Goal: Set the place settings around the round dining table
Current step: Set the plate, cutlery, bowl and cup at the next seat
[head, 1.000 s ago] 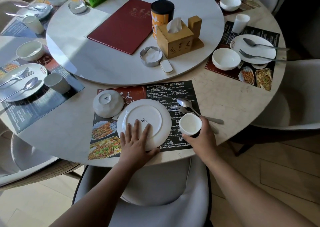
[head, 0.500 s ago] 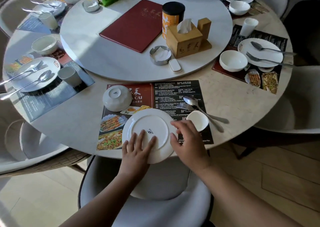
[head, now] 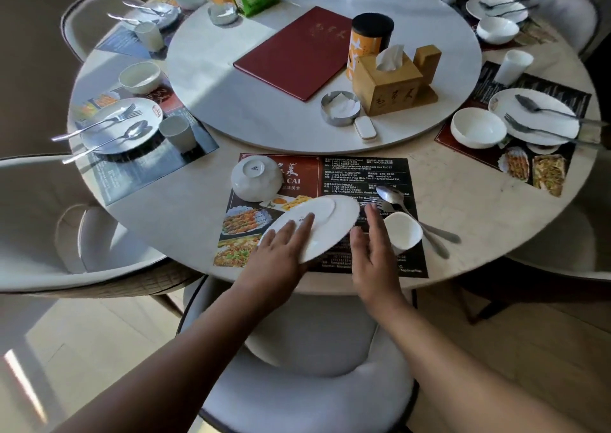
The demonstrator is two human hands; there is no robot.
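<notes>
At the table's (head: 479, 207) 6 o'clock place, the left hand (head: 281, 250) lays straight fingers (head: 299, 230) on an upturned, tilted plate (head: 325, 221) over the mat (head: 363, 174), thumb hidden. The right hand (head: 373, 250) hovers open and empty at the plate's 4 o'clock, beside the cup (head: 403, 232).

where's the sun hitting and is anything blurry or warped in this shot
Head view: sunlight crosses the turntable from the left and washes out the left placemat; the wide lens bows the table edge; the tilted plate and right hand look slightly motion-soft.
</notes>
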